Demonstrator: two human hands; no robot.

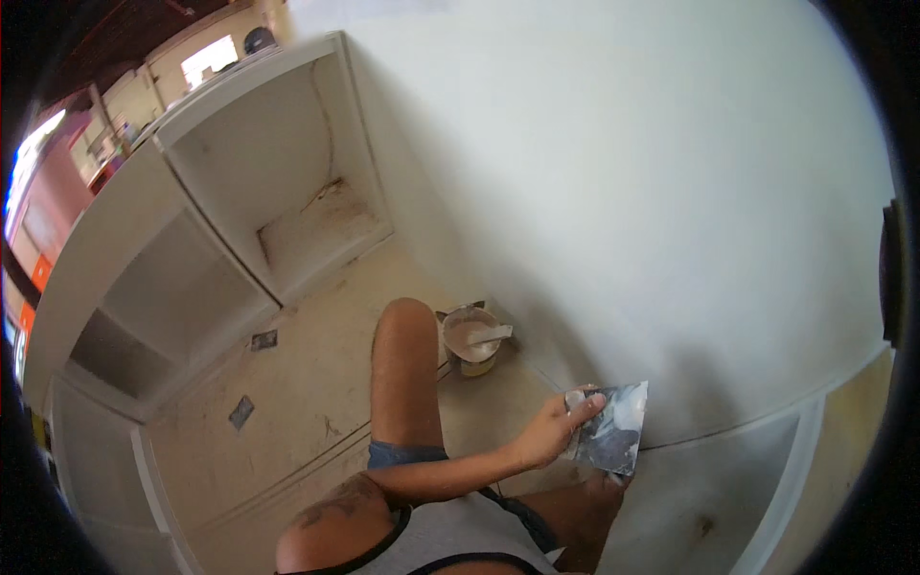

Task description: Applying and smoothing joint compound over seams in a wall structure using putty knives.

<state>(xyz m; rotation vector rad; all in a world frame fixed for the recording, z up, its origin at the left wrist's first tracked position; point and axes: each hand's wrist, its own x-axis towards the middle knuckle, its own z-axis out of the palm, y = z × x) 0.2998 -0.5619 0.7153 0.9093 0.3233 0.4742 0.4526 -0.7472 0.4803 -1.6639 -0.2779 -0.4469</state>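
Observation:
My left hand is closed around the edge of a thin, dark rectangular plate, its thumb lying on top. Whitish filler is smeared over the plate's upper face, which is tilted close to the white wall. At the plate's lower corner, my right hand shows only in part, with pale smears on it; its fingers are mostly hidden. A small bucket of pinkish-white paste stands on the floor beyond my left hand. Across its mouth lies a light flat scraper.
The smooth white wall rises ahead and to the right. White open-fronted cabinets curve along the left. My bent left knee stands beside the bucket. Two dark square patches mark the dusty floor. A pale-framed panel sits at lower right.

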